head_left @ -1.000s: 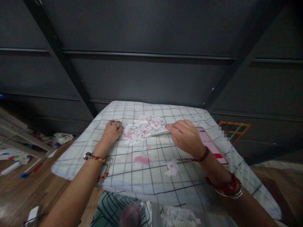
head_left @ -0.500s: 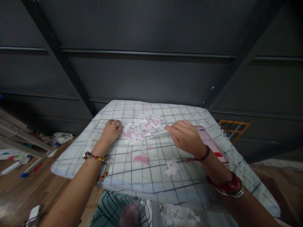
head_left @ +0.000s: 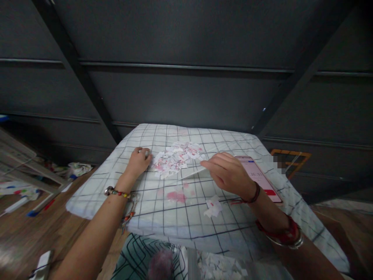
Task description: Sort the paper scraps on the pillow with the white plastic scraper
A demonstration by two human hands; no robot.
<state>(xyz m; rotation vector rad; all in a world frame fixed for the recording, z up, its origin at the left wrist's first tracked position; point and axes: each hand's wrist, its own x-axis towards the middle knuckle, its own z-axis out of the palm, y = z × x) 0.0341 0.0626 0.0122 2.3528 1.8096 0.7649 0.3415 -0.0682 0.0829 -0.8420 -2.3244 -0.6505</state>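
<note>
A heap of torn paper scraps (head_left: 176, 157), white with pink marks, lies on the checked cloth. My left hand (head_left: 140, 160) rests at the heap's left edge, its fingers curled. Something small and pale shows at those fingers, but I cannot make it out. From the right, my right hand (head_left: 224, 173) pinches a thin white strip (head_left: 192, 173), slanting low along the heap's near side. Pink patches (head_left: 176, 196) lie on the cloth nearer to me. A smaller cluster of scraps (head_left: 213, 206) sits below my right hand.
Beside my right wrist lies a lit phone (head_left: 256, 177). More scraps fill a clear container (head_left: 221, 266) at the front edge, near a fuzzy pinkish thing (head_left: 161, 264). A dark panelled wall (head_left: 180, 97) stands behind the checked cloth (head_left: 157, 134).
The white strip has tilted and now looks thinner, its tip a little lower and further left. My left hand stays by the heap. The whole view has shifted slightly.
</note>
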